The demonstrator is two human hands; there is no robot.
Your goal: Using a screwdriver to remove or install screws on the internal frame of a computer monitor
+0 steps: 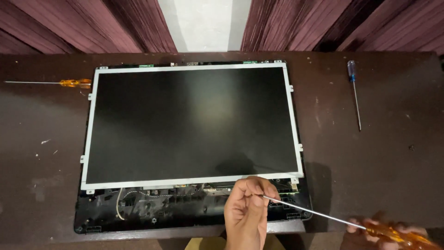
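Orange-handled screwdriver (pixel 323 216) spans both hands, tip seemingly in left grip (pixel 248 206).

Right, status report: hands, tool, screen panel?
Left hand pinching screwdriver shaft. Right hand gripping its orange handle. Tip near panel lower edge. Nothing blocking.

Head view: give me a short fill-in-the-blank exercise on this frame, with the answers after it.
1. The right hand grips a screwdriver by its ____ handle.
2. The left hand pinches that screwdriver's metal ____.
3. The blue-handled screwdriver lies to the ____ of the laptop screen panel.
4. The spare orange-handled screwdriver lies by the panel's upper ____ corner.

Answers: orange; shaft; right; left
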